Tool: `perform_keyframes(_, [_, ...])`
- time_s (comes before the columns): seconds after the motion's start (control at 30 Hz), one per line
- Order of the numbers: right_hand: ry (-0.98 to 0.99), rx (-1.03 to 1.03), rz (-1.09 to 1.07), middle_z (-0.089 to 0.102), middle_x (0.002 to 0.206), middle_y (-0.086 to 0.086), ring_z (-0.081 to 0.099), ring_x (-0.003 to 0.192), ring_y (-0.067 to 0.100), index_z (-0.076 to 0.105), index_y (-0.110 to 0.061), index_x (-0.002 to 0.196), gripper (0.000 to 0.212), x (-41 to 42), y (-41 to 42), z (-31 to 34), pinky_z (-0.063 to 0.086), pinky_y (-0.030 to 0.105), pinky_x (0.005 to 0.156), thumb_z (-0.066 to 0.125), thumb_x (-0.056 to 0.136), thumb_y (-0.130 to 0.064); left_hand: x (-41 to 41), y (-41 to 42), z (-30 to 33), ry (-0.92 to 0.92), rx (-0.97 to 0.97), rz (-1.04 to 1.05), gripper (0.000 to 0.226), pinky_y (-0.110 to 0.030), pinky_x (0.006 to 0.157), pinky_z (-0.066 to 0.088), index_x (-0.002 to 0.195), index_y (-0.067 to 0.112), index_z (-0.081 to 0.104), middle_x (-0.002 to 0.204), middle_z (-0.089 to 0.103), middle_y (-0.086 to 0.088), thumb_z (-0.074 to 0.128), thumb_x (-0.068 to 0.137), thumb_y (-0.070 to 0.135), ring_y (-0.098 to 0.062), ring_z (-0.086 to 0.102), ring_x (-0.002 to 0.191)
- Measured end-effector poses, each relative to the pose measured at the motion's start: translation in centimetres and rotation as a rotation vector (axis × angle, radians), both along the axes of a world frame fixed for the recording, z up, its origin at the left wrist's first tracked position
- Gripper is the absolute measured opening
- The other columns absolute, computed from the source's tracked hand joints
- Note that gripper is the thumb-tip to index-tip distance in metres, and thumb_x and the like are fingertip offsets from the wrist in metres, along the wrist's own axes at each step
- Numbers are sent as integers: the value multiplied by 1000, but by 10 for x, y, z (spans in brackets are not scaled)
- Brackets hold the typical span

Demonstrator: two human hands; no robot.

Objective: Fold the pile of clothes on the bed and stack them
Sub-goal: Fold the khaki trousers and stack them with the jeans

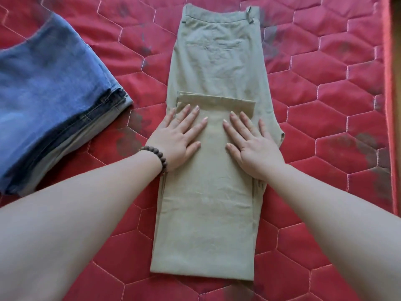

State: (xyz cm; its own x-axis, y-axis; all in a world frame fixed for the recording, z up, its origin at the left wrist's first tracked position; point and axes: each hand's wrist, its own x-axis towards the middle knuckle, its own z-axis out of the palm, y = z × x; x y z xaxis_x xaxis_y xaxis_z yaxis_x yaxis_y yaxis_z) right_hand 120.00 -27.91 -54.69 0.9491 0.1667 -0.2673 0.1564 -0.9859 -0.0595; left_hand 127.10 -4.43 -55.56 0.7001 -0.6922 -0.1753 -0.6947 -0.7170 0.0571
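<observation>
Khaki trousers [214,148] under both flat hands [217,140].

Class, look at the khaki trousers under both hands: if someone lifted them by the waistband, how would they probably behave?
The khaki trousers would probably go floppy: the cloth shows soft creases and already lies folded back on itself. The fold would likely fall open, since only the flat left hand and right hand press it. They seem light, lying thin on the red mattress.
</observation>
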Motion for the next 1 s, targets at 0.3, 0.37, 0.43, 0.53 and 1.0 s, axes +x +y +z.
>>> perform_keyframes(0.3, [-89,29,140,28,156,-1,27,144,20,27,-22,151,53,3,-59,-6,13,45,117,25,101,-37,35,47,-13,20,-123,-210,52,-36,119,6,151,19,26,156,30,-6,26,100,27,-16,15,146])
perform_keyframes(0.37, [-128,22,170,33,154,2,34,141,25,26,-18,150,52,-1,-87,-2,20,48,116,31,99,-27,41,63,-12,-19,-116,-257,59,-37,119,5,151,18,22,155,31,-5,24,92,8,-11,0,148])
perform_keyframes(0.43, [-158,-13,226,30,154,5,33,141,25,21,-15,151,57,-11,-105,3,21,50,116,31,95,-14,43,71,-9,-97,-101,-283,66,-40,119,3,151,18,23,154,29,-2,20,87,0,-8,-10,147])
perform_keyframes(0.53, [-161,-62,333,28,155,9,27,143,23,22,-13,151,62,-26,-111,11,21,54,115,28,89,-7,40,70,-3,-138,-110,-332,60,-43,120,3,150,18,27,154,29,-2,25,92,2,-13,-8,148])
perform_keyframes(1.0, [530,526,247,34,150,-23,19,141,-8,44,-46,139,70,-24,-39,56,11,23,120,52,85,-1,7,51,30,463,-261,-342,54,-29,120,11,142,35,45,153,35,9,50,89,34,-6,20,145])
